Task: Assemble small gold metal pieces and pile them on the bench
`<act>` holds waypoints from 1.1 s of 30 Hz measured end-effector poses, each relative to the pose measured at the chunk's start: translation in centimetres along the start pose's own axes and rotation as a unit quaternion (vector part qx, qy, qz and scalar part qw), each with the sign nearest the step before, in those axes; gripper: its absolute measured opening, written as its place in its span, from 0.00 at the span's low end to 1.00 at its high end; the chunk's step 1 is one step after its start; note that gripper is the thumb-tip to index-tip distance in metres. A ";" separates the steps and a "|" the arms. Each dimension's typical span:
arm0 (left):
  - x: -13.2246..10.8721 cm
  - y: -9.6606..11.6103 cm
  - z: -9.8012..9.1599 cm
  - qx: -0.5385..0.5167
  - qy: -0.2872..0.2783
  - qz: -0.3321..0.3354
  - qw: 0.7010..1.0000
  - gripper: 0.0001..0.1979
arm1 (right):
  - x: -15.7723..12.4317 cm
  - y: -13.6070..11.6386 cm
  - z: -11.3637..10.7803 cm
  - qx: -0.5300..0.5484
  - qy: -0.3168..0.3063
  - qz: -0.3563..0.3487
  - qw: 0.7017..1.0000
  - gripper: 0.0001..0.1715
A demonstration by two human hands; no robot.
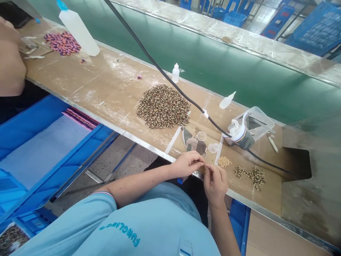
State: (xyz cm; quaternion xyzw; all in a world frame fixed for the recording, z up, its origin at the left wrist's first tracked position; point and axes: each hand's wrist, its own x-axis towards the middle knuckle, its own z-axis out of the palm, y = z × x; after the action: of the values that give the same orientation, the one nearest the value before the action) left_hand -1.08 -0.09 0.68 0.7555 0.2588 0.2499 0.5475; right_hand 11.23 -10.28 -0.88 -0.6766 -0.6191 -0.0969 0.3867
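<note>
Blue plastic crates (pixel 314 30) beyond a green conveyor belt (pixel 213 67)

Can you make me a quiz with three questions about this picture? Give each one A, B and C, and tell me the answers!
1. Where is the big bead pile?
A. on the board
B. in a blue crate
C. on the floor

2. What colour is the shirt?
A. red
B. light blue
C. dark green

3. What are the left hand and right hand doing?
A. lying flat
B. holding a bottle
C. pinching together

Answers:
1. A, because the pile sits on the tan board.
2. B, because the shirt below the hands is light blue.
3. C, because the two hands meet in a small pinch.
</note>
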 end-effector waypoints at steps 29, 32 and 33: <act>-0.1 0.2 0.2 -0.142 0.010 -0.071 0.987 0.05 | 1.2 -0.3 -0.3 0.058 -0.075 0.105 0.990 0.07; 0.2 0.3 0.0 -0.319 -0.005 -0.176 0.931 0.09 | 1.5 -0.1 -0.6 0.098 -0.080 0.159 0.979 0.08; 0.3 0.3 -0.2 -0.363 -0.002 -0.194 0.911 0.11 | 1.6 0.0 -0.7 0.109 -0.083 0.175 0.975 0.08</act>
State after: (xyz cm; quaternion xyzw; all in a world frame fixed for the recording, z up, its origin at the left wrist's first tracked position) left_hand -0.94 0.17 1.08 0.4402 0.2906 0.2134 0.8223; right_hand 11.85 -9.52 0.60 -0.7341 -0.5277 0.0969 0.4162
